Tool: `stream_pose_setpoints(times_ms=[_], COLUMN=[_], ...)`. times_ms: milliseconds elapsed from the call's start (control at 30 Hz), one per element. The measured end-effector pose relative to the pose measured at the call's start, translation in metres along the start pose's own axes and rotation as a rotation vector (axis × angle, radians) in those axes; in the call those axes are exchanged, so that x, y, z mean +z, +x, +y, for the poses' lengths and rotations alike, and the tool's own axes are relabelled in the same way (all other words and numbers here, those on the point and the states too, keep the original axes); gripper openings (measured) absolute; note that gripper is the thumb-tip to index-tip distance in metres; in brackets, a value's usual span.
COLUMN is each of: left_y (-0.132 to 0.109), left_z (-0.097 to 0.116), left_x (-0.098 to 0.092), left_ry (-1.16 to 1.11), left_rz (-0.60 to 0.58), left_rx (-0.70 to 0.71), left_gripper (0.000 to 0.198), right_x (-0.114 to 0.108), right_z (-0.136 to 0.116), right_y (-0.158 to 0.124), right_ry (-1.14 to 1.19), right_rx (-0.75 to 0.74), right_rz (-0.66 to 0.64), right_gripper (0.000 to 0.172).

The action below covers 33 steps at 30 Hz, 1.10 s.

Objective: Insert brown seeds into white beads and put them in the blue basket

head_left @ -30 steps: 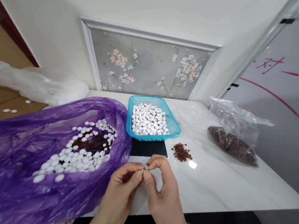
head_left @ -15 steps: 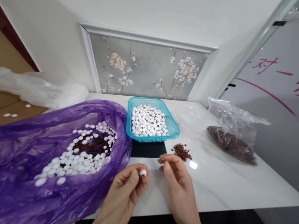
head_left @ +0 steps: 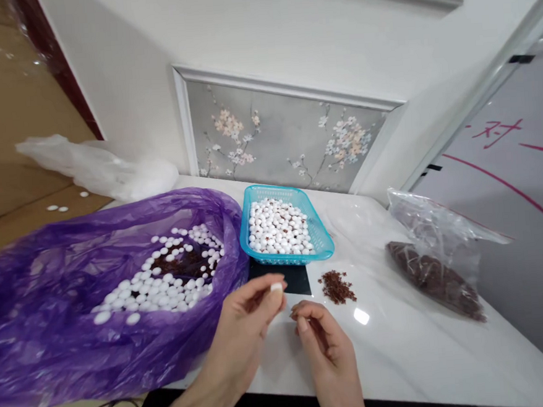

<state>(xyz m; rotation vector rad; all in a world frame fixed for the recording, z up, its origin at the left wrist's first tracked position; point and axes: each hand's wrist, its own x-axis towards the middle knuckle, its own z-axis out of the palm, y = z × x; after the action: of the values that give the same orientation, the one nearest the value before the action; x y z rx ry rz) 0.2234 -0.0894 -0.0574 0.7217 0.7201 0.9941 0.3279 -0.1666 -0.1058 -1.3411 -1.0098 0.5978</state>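
Note:
Between its thumb and forefinger, my left hand [head_left: 249, 320] pinches a small white ball [head_left: 276, 287], just in front of the blue basket [head_left: 323, 247]. My right hand [head_left: 330, 348] is close beside it on the right, fingers curled with thumb near forefinger; whatever is at its fingertips is too small to name. White balls with some brown bits fill part of the basket. A small pile of brown star-like pieces [head_left: 337, 287] lies on the white table [head_left: 389, 356] beyond my right hand. At the left, an open purple bag [head_left: 100, 358] holds many white balls and brown pieces.
A clear bag of brown material [head_left: 432, 276] rests at the table's right side, before a whiteboard [head_left: 507, 193]. Under the basket's front edge is a black flat item [head_left: 288, 279]. Crumpled clear plastic [head_left: 111, 174] lies behind the purple bag. A framed floral panel [head_left: 275, 129] is behind.
My left hand has risen and moved right with the white ball, nearer the basket. My right hand is slightly lower. The whole view has shifted, so the table things appear farther right and lower.

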Motion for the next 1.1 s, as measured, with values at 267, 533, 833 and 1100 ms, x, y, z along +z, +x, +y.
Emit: stream_pose_setpoints(times_ms=[267, 533, 833, 1100], left_y=[0.034, -0.030, -0.038, -0.039], left_z=[0.010, 0.003, 0.080, 0.090], left_x=[0.041, -0.043, -0.120, -0.150], left_ry=[0.302, 0.921, 1.574, 1.717], left_rz=[-0.207, -0.195, 0.324, 0.259], left_rx=[0.220, 0.483, 0.752, 0.539], left_gripper=[0.081, 0.036, 0.026, 0.020], right_x=[-0.002, 0.004, 0.008, 0.005], right_z=[0.017, 0.004, -0.001, -0.003], right_y=[-0.009, -0.007, -0.010, -0.005], right_ry=[-0.007, -0.071, -0.090, -0.158], right_rx=[0.036, 0.000, 0.110, 0.036], right_rz=[0.015, -0.043, 0.008, -0.086], right_gripper=[0.016, 0.016, 0.017, 0.014])
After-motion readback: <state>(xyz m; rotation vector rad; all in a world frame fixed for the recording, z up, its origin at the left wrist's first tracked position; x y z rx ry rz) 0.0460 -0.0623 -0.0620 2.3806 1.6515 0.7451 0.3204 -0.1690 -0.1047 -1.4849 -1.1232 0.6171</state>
